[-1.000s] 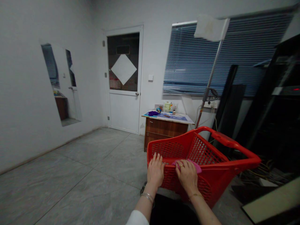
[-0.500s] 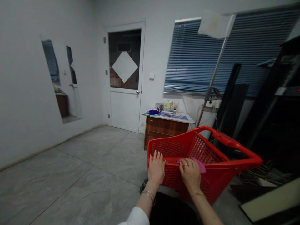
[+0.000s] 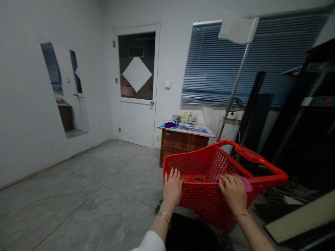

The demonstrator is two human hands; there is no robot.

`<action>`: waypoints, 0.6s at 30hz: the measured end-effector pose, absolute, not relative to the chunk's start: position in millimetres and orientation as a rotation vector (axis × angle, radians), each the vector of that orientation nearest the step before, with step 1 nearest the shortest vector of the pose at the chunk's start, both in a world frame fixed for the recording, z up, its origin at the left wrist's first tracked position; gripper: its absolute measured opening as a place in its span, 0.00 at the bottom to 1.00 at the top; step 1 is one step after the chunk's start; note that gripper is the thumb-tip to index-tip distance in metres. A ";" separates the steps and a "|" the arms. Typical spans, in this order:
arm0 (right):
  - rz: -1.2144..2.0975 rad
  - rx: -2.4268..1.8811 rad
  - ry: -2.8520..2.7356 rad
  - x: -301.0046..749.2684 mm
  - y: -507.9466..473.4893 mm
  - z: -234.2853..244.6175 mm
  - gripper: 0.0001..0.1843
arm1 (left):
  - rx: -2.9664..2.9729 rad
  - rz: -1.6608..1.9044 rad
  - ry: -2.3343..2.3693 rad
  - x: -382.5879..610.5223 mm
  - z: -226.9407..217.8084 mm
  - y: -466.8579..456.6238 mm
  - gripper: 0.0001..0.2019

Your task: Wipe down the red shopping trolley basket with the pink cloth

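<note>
A red plastic shopping cart [image 3: 195, 198] with perforated walls stands in front of me. My left hand [image 3: 172, 188] grips its near rim by the left corner, the fingers hooked over the edge. Further right along that rim, my right hand [image 3: 233, 193] is closed on a pink cloth [image 3: 246, 183], pressed against the edge. Part of the cloth hangs out beyond the fingers on the right, and a bit shows inside the basket. My right palm hides the rest.
Behind the cart is a wooden cabinet [image 3: 183, 139] with a purple cloth [image 3: 170, 124] and small bottles on top. A pole with a white flag [image 3: 237, 28] leans by the blinds [image 3: 206, 69]. A white door [image 3: 137, 122] stands at the back; a pale panel [image 3: 300, 216] lies at right.
My right hand has slid to the right along the cart's rim with the pink cloth. My left hand has kept its place on the rim. The view has turned slightly right.
</note>
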State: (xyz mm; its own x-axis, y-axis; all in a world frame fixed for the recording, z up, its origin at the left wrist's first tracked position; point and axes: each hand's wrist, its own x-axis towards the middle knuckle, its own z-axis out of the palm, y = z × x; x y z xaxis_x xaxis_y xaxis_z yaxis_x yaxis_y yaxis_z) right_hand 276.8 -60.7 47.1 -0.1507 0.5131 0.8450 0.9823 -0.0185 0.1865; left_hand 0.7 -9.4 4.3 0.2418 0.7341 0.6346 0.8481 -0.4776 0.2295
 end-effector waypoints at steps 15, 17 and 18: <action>-0.839 -1.503 -1.547 124.4 -37.3 13.6 0.12 | -2.330 -1.019 -1.537 0.0 9.9 -12.9 0.20; -0.839 -1.488 -1.590 131.1 -37.9 15.3 0.11 | -2.337 -1.013 -1.514 -1.8 8.7 -11.2 0.20; -0.850 -1.482 -1.616 141.9 -39.3 17.1 0.11 | -2.339 -1.015 -1.509 -2.4 7.9 -10.2 0.20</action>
State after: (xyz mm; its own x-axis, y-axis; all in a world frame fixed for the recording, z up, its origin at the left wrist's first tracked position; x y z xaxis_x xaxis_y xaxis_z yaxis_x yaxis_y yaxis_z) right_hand 141.9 -39.3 17.1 -0.0272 0.4807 0.8765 0.9946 0.1006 -0.0243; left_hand -2.4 -10.2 7.9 0.2523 0.7368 0.6273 0.8588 -0.4692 0.2056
